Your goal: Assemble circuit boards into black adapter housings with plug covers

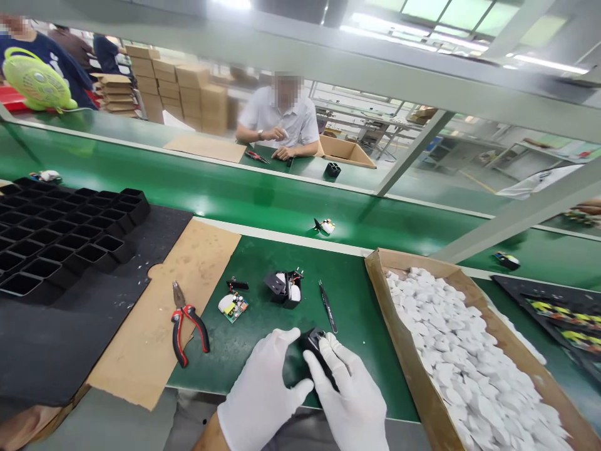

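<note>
At the front edge of the green bench, my right hand [350, 391], in a white glove, has its fingers wrapped over a small black plastic case [313, 340]. My left hand [265, 391], also gloved, is beside it with thumb and fingers apart; its fingertips come close to the case, and a gap shows between. Beyond my hands stands an open black case with white pieces and wires in it [285, 289]. A small circuit board [233, 307] with a white pad lies left of that. Black tweezers [328, 307] rest to the right, and red-and-black pliers [186, 322] lie on cardboard.
Rows of empty black cases [61, 241] stand on a black board at left. A cardboard tray [399, 338] full of white pieces [462, 351] sits at right. Behind, a green conveyor belt [244, 207] carries a board assembly [325, 225]. A person [282, 119] sits across.
</note>
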`<act>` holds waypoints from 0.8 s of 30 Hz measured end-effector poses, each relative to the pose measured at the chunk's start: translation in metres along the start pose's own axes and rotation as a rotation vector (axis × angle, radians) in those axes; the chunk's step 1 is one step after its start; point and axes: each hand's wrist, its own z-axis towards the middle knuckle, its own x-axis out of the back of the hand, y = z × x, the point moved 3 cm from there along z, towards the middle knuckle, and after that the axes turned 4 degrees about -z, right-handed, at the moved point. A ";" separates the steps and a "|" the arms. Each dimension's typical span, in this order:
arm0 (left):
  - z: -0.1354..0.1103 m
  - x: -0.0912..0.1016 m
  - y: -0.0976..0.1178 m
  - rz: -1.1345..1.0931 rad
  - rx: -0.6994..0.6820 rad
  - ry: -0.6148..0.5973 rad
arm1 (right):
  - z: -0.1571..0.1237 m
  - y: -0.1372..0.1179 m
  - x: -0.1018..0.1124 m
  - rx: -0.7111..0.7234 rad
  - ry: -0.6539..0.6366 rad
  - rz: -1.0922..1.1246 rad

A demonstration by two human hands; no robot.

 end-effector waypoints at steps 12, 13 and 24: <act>-0.012 0.028 -0.033 0.087 0.034 -0.009 | 0.039 -0.001 0.044 -0.109 0.148 -0.120; -0.012 0.027 -0.033 0.088 0.029 0.000 | 0.043 -0.003 0.050 -0.135 0.187 -0.128; -0.012 0.034 -0.031 0.071 0.029 0.016 | -0.002 -0.024 -0.012 -0.160 -0.036 0.077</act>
